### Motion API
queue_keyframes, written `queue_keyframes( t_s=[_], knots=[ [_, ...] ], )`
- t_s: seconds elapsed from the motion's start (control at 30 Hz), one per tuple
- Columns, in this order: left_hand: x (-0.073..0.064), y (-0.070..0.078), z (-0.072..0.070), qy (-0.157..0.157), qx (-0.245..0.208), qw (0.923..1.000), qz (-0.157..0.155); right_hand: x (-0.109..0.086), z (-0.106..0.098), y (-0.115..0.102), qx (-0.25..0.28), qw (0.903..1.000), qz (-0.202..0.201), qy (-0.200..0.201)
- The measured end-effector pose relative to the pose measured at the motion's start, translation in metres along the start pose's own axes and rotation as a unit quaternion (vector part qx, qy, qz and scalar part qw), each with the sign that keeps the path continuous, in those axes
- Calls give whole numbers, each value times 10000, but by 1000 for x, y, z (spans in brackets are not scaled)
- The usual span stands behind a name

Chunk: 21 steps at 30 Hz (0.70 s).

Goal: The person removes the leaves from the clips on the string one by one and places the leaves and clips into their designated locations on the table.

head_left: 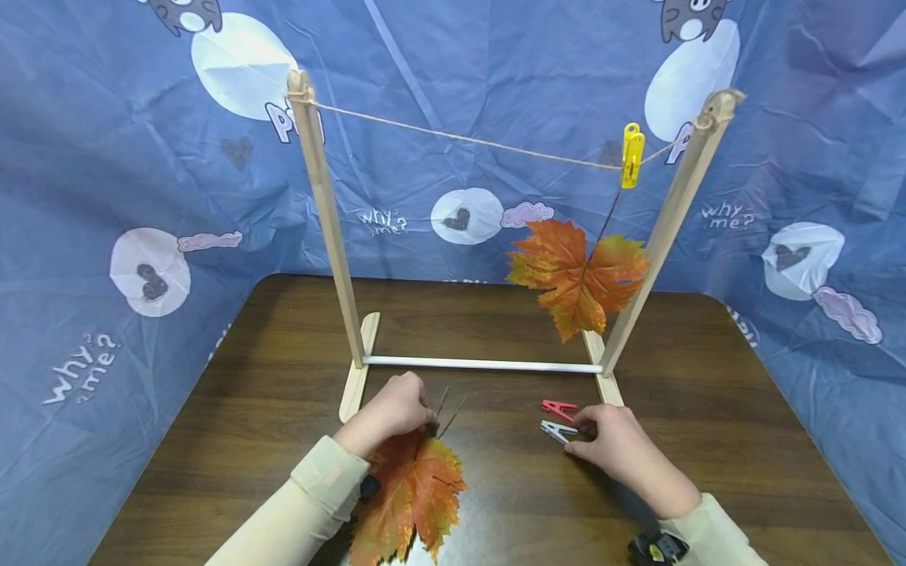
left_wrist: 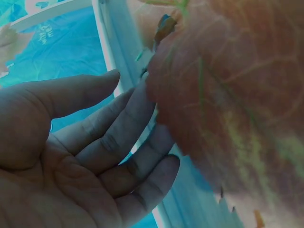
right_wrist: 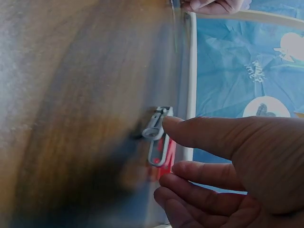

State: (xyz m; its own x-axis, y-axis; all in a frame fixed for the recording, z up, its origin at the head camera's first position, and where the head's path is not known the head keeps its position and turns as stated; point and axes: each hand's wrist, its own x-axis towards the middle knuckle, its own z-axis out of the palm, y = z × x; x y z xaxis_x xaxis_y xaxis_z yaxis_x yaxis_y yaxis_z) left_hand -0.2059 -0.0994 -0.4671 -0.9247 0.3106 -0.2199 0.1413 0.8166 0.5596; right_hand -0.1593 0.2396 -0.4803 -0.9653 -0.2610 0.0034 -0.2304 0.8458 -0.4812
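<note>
My left hand (head_left: 398, 405) is by the thin stems of the orange maple leaves (head_left: 418, 495) lying on the table. In the left wrist view its thumb stands apart from the fingers, which reach behind the edge of a leaf (left_wrist: 228, 90); no grip shows. My right hand (head_left: 614, 442) has thumb and forefinger spread about the handles of a white clothespin (head_left: 558, 431). The thumb tip appears to touch this clothespin (right_wrist: 158, 135) in the right wrist view. A red clothespin (head_left: 559, 408) lies just beyond it. Another maple leaf (head_left: 580, 275) hangs from a yellow clothespin (head_left: 632, 156).
A twine line (head_left: 460, 137) runs between two wooden posts (head_left: 327, 220), sagging toward the right. A white crossbar (head_left: 481, 364) joins their feet, low above the brown table (head_left: 495, 487). Blue printed cloth (head_left: 453, 71) surrounds the back and sides.
</note>
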Motion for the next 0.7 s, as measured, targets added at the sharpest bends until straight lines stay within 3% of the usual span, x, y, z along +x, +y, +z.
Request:
queue_keyframes(
  t_s=[0.27, 0.57, 0.7],
  knots=[
    [-3, 3, -9, 497, -145, 9979, 396, 1, -17, -7, 205, 9998, 33, 31],
    [-5, 15, -19, 763, -1014, 9891, 745, 0, -30, -14, 714, 9962, -190, 457],
    [-8, 22, -24, 895, -1310, 9834, 880, 0, -36, -17, 952, 9941, -204, 468]
  ],
)
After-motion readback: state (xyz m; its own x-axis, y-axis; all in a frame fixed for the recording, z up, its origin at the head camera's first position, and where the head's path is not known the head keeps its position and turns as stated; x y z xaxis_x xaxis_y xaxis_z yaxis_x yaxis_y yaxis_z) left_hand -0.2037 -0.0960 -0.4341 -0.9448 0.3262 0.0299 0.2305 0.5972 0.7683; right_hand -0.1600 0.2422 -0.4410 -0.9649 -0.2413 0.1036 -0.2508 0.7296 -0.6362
